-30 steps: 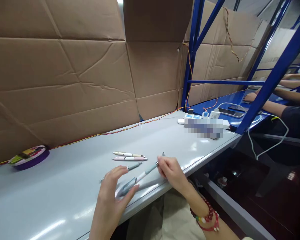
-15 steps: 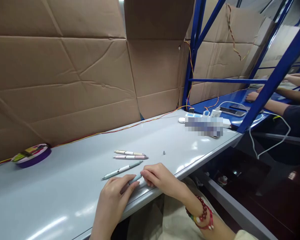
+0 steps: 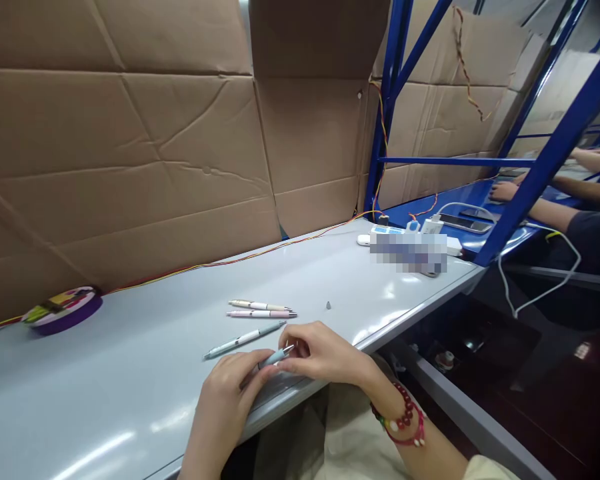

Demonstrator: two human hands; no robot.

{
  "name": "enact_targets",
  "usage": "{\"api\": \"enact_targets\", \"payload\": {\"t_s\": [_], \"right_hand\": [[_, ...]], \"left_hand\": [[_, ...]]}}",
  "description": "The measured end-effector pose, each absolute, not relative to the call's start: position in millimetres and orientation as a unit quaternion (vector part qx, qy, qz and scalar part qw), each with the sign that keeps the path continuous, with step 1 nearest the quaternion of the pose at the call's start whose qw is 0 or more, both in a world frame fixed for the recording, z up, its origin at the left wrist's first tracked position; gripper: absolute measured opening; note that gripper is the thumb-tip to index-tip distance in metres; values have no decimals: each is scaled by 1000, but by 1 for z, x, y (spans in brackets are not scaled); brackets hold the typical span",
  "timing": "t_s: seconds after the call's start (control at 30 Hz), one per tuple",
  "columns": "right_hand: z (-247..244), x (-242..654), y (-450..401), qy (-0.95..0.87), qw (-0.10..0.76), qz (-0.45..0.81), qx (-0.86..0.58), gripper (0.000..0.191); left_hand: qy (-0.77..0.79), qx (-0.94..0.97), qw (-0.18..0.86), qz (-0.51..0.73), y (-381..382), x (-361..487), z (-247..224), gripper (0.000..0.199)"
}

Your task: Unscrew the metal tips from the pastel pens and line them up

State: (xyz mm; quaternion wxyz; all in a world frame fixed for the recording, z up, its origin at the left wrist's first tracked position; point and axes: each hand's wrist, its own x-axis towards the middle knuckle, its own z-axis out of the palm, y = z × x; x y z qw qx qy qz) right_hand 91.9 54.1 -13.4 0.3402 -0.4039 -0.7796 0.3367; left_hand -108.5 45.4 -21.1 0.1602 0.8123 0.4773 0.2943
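Near the table's front edge, my left hand (image 3: 233, 387) is closed round a light blue pen (image 3: 275, 357), whose pointed metal tip faces right. The thumb and curved fingers of my right hand (image 3: 320, 353) are at the pen's front end, the thumb against its lower side. Just behind my hands lies a grey-green and white pen (image 3: 244, 341). Farther back are a cream and white pen (image 3: 260, 306) and a pink and white pen (image 3: 261, 314), side by side. A small grey cone-shaped piece (image 3: 329, 305) stands on the table to their right.
A purple-rimmed round container (image 3: 65, 312) is at the left, by the cardboard wall (image 3: 130, 153). Thin wires (image 3: 260, 255) run along the table's back edge. A power strip (image 3: 387, 231) and a blurred-out item (image 3: 408, 253) lie at right, near a blue frame (image 3: 525, 193) and another person's arm (image 3: 545, 207).
My right hand's fingers have loosened from a tight pinch and shifted round the pen's front end, so its metal tip now shows. My left hand keeps its hold.
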Motion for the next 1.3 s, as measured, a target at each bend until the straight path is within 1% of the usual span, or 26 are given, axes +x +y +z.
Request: {"api": "enact_targets", "payload": {"t_s": [0.13, 0.17, 0.27, 0.33, 0.43, 0.5, 0.63, 0.83, 0.9, 0.93, 1.0, 1.03, 1.1, 1.17, 1.23, 1.3], "right_hand": [[-13, 91, 53, -784, 316, 338, -414, 34], [-12, 92, 53, -784, 317, 341, -411, 36], [-10, 92, 52, -786, 322, 352, -394, 33], [-10, 91, 51, -790, 328, 352, -381, 35], [-13, 88, 51, -787, 351, 314, -398, 42], [-16, 85, 50, -781, 363, 287, -420, 42], [-17, 84, 50, -777, 362, 273, -436, 36], [-18, 88, 48, -771, 399, 284, -407, 12], [-18, 90, 48, -767, 398, 303, -402, 4], [-18, 91, 49, -766, 390, 317, -402, 7], [-18, 90, 49, -763, 367, 337, -411, 24], [-17, 89, 49, -763, 359, 334, -421, 28], [-17, 87, 49, -768, 352, 299, -444, 30], [-18, 84, 49, -772, 353, 252, -464, 40], [-18, 83, 49, -775, 351, 235, -470, 40], [-18, 84, 49, -774, 353, 249, -463, 33]], "left_hand": [[453, 816, 158, 322, 43, -108, -18, 21], [448, 818, 156, 326, 43, -108, -17, 21], [451, 816, 141, 332, 41, -107, -16, 19], [461, 817, 135, 320, 41, -106, -17, 17], [469, 821, 143, 293, 42, -105, -16, 15], [478, 817, 146, 287, 43, -104, -15, 14], [492, 809, 150, 283, 43, -102, -12, 15], [493, 803, 186, 277, 42, -102, -10, 20], [488, 804, 195, 278, 42, -102, -10, 22], [486, 805, 199, 276, 42, -102, -10, 23], [485, 807, 209, 266, 42, -103, -10, 24], [485, 807, 212, 261, 42, -103, -10, 24], [484, 810, 211, 256, 42, -102, -10, 24], [483, 811, 205, 260, 42, -102, -10, 24], [484, 810, 200, 264, 42, -102, -10, 24], [487, 809, 197, 263, 42, -102, -10, 24]]}}
